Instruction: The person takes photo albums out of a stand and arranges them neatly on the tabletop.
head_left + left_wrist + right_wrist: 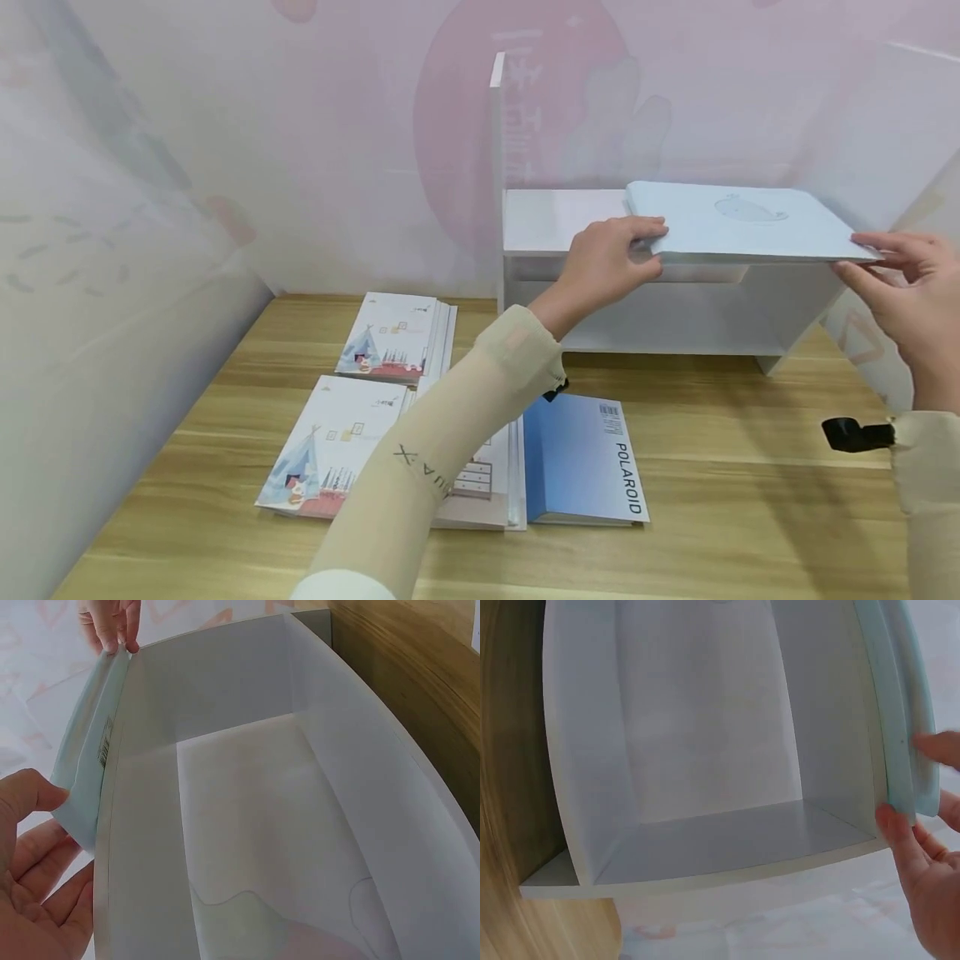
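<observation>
A pale blue notebook (742, 221) with a whale drawn on its cover lies flat at the top of a small white shelf (555, 218). Its front edge is nearest to me. My left hand (611, 258) pinches the notebook's left front corner between thumb and fingers. At the right front corner, my right hand (911, 283) grips it with the thumb below and fingers on top. In the left wrist view a barcode shows on the notebook's side (105, 742). The right wrist view shows pale blue layers (911, 712) against the shelf's edge, beside the right fingers.
On the wooden table (720, 500) stand stacks of white illustrated notebooks, one at the back (393, 333) and one in front (330, 442). A blue POLAROID book (581, 458) lies beside them, partly behind my left sleeve. The shelf's tall side panel (497, 167) rises at its left end.
</observation>
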`<action>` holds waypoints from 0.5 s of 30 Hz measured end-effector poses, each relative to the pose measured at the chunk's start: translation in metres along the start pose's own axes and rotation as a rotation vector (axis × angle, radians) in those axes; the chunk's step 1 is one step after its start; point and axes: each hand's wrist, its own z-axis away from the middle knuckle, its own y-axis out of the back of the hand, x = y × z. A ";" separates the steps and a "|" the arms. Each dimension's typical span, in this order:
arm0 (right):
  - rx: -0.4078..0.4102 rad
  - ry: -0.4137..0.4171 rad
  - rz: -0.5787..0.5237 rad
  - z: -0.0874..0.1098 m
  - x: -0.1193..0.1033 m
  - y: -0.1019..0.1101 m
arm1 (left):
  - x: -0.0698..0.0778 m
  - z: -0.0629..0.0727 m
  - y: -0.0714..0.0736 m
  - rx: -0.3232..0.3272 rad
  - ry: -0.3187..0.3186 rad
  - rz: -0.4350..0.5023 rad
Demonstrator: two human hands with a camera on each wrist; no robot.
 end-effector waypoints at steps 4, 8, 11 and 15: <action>0.039 -0.108 -0.064 0.000 -0.001 0.002 | -0.001 0.004 -0.001 0.002 -0.005 0.016; 0.032 -0.158 -0.225 -0.003 -0.002 0.004 | -0.001 0.006 -0.003 0.030 -0.015 0.034; -0.061 -0.159 -0.457 -0.006 -0.001 0.005 | -0.001 0.009 -0.005 0.066 0.003 0.078; -0.132 -0.227 -0.639 -0.009 -0.002 0.004 | -0.001 0.013 -0.008 0.117 0.061 0.185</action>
